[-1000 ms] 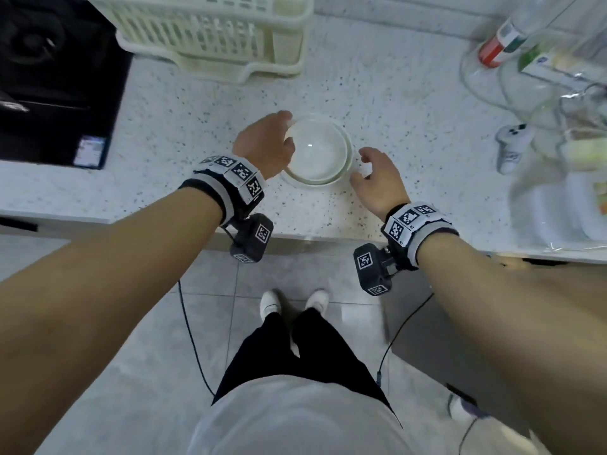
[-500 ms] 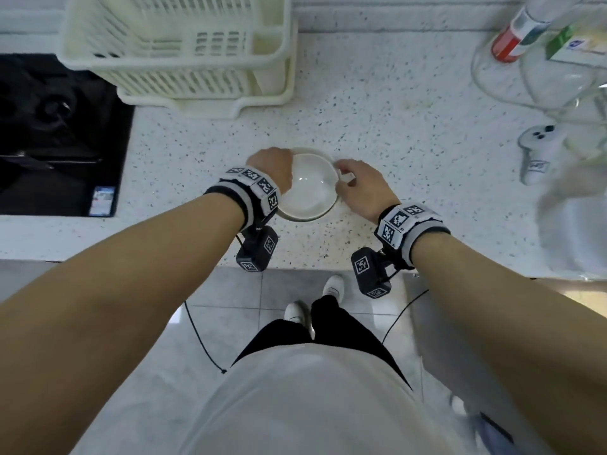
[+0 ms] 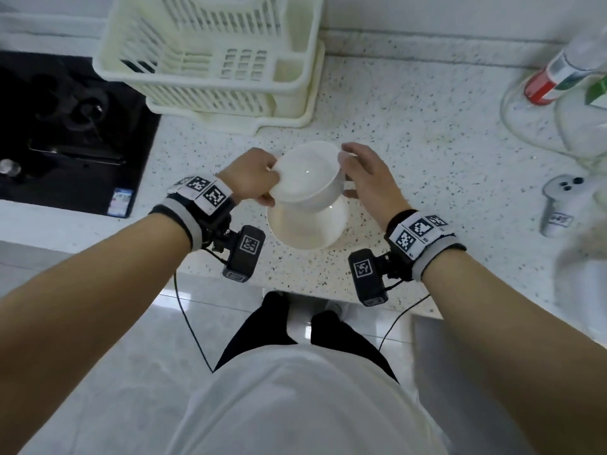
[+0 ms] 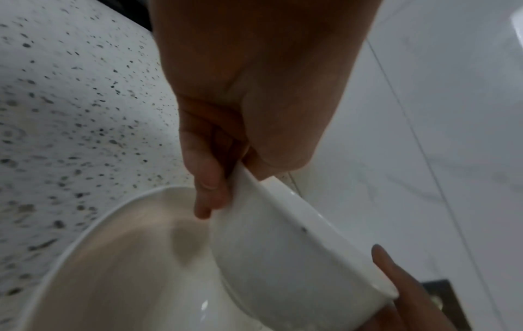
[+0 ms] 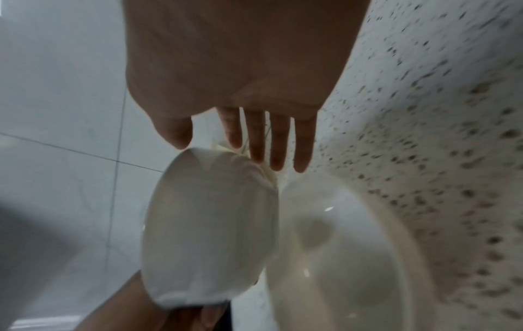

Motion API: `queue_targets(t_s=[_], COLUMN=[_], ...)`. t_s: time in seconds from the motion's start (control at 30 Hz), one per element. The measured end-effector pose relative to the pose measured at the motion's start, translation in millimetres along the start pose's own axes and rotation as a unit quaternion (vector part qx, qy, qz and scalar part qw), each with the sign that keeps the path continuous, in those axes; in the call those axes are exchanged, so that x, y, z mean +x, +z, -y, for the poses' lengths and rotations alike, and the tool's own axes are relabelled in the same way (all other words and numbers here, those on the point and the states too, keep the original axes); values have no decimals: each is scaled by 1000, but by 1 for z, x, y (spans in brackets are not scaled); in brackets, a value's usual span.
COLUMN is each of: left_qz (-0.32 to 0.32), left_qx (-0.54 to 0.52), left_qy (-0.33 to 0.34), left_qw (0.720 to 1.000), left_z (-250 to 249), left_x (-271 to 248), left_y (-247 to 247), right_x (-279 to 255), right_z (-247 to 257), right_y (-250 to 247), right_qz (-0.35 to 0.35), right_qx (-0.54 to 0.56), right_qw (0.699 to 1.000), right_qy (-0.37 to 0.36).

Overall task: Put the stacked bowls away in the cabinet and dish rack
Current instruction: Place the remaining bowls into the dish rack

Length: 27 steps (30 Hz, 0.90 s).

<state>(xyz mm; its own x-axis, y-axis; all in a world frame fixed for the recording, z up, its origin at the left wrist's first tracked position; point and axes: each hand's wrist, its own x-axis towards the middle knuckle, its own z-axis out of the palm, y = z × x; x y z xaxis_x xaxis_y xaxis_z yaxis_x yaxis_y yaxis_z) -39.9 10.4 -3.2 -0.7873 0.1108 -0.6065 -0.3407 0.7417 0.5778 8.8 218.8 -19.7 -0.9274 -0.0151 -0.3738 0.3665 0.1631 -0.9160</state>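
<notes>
A smooth, glossy white upper bowl [image 3: 305, 174], round with a thin rim and deep curved wall, is held tilted in the air above the lower bowl [image 3: 307, 226], clear of it as far as the wrist views show. The lower bowl, wider and equally glazed, sits on the speckled countertop [image 3: 410, 133] near its front edge. The left hand [image 3: 248, 175] pinches the upper bowl's rim, thumb on the inside and fingers [image 4: 208, 179] curled against the outer wall. The right hand [image 3: 368, 178] is at the opposite side with fingers [image 5: 278, 143] nearly straight and spread; its thumb looks to be beside the rim, but whether it actually grasps the bowl cannot be told. Behind the bowls, toward the back edge of the countertop, stands a cream plastic dish rack [image 3: 210, 54] with slotted, ribbed walls on a matching drip tray. At the left end lies a black glass stove [image 3: 65, 126]. A white handheld controller [image 3: 561, 205] lies toward the right edge.
</notes>
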Motion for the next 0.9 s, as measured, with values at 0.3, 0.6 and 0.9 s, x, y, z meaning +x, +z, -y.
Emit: queue_targets(t_s=[0.3, 0.6, 0.9], left_qz=[20, 55, 72], left_qx=[-275, -335, -312], left_qy=[-15, 6, 21], left_qw=[961, 941, 947], left_z=[-18, -9, -1], left_x=[-6, 4, 1], left_y=[-56, -96, -130], right_x=[12, 38, 64], right_z=[77, 97, 111], right_y=[31, 56, 91], right_qz=[-13, -35, -17], right_qx=[222, 286, 277], right_qw=[968, 947, 956], right_qy=[118, 140, 93])
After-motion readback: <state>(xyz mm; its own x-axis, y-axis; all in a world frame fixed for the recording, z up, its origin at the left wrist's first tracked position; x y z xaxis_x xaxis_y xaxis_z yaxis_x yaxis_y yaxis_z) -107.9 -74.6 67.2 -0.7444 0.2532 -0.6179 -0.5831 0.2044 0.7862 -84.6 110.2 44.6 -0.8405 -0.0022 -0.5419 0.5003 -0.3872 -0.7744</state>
